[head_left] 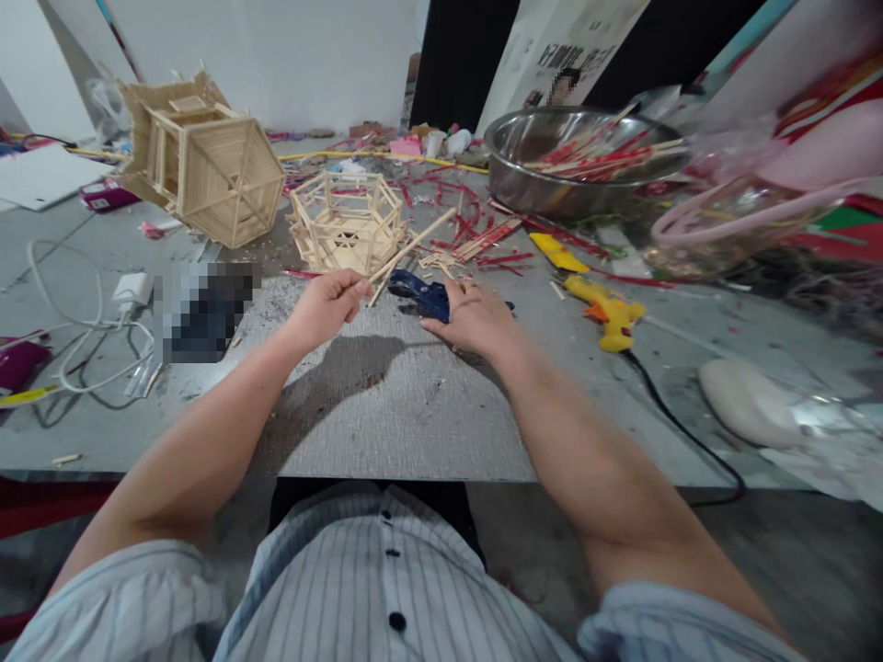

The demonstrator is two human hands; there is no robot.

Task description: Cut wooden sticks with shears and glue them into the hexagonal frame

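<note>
My left hand point(329, 305) is closed in a pinch on thin wooden sticks point(422, 235), which slant up to the right. Beside it, my right hand point(475, 317) lies over a blue plier-like tool point(431, 294) on the table, thumb on the near side and fingers on the far side. The tool's looped end points left, and its middle is hidden under the palm. Just past those fingers lie short cut stick pieces point(434, 261). Beyond my left hand stands an open hexagonal stick frame point(349, 239). A larger stick-built hexagonal lantern shape point(231, 179) lies tilted at the back left.
A steel basin point(552, 188) holds red and pale sticks. At right are a yellow glue gun point(611, 317) with a black cord and a pink-handled basket point(724, 225). A white charger point(133, 292) with cables lies left. Red scraps point(469, 216) litter the back.
</note>
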